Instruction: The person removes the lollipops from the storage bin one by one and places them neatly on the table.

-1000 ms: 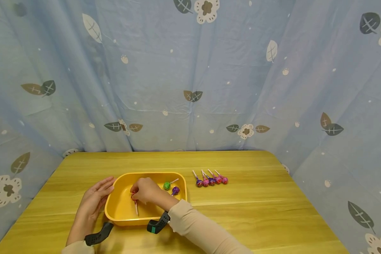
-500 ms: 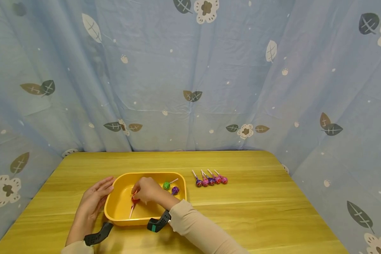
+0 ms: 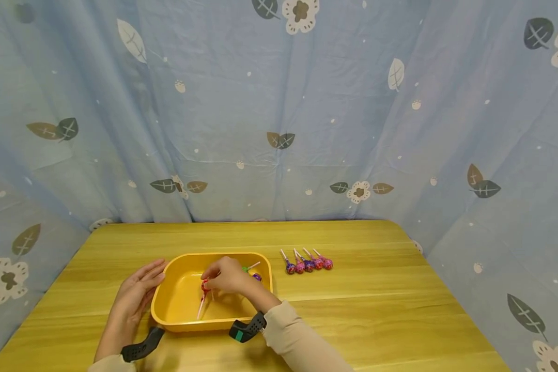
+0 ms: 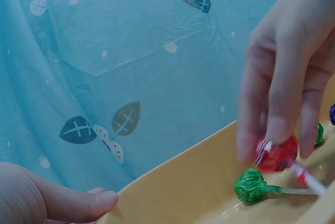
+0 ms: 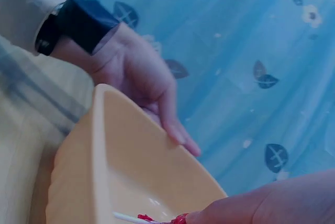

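A red-wrapped lollipop [image 3: 205, 285] is pinched by its candy end between the thumb and fingers of my right hand [image 3: 228, 275], inside the yellow tray [image 3: 165, 305]. Its white stick points down toward the near side. My left hand [image 3: 137, 292] lies along the tray's left side, fingers fairly straight and touching the rim. In the left wrist view, a green lollipop [image 4: 250, 185] lies on the tray floor below the red one. Another green lollipop [image 4: 319, 135] and a purple lollipop [image 4: 333, 114] show farther right, partly hidden. The right wrist view catches only part of the red wrapper [image 5: 180, 219].
Right of the tray, several pink and purple lollipops [image 3: 309, 265] lie in a row on the wooden table [image 3: 353, 305], sticks pointing away. A blue patterned curtain [image 3: 279, 103] hangs behind the table.
My right hand has moved slightly right with the red lollipop, whose stick has swung about. It now covers more of the green and purple lollipops. The left hand stays at the rim.
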`<state>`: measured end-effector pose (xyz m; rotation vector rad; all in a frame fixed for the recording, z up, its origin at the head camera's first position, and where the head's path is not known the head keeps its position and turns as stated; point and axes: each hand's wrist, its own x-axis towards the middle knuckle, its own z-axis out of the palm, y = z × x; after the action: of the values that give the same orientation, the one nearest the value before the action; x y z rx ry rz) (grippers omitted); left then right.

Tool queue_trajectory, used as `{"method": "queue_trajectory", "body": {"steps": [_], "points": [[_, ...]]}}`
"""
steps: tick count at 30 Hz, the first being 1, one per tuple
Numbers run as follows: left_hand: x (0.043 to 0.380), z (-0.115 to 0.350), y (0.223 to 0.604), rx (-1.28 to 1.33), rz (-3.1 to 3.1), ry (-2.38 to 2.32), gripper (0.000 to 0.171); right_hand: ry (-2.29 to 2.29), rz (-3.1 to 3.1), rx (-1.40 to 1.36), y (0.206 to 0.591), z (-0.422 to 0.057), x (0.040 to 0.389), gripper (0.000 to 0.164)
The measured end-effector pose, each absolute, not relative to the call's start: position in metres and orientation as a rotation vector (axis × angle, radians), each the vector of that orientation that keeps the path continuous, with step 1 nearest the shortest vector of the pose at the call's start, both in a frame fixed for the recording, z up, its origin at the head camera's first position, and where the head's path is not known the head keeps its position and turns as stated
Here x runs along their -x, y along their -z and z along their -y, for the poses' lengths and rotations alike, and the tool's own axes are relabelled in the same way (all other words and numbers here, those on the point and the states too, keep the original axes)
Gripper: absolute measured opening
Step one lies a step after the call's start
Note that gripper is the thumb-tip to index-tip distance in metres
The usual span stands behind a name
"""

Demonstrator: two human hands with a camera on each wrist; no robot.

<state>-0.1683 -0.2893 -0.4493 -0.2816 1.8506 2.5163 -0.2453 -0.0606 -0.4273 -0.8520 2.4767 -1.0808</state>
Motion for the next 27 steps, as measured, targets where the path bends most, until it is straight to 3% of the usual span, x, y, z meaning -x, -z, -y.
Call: {"method": "queue_trajectory", "body": {"steps": [5, 27], "points": [[0.167, 0.290, 0.449, 0.258, -1.873, -2.512, 0.031, 1.199, -2.449, 0.798, 0.424, 0.040, 0.245, 0.024], [0.169, 0.289, 0.448, 0.293, -1.859, -2.495, 0.028, 1.626, -2.286, 0.540, 0.415, -0.025, 0.253, 0.025]]}}
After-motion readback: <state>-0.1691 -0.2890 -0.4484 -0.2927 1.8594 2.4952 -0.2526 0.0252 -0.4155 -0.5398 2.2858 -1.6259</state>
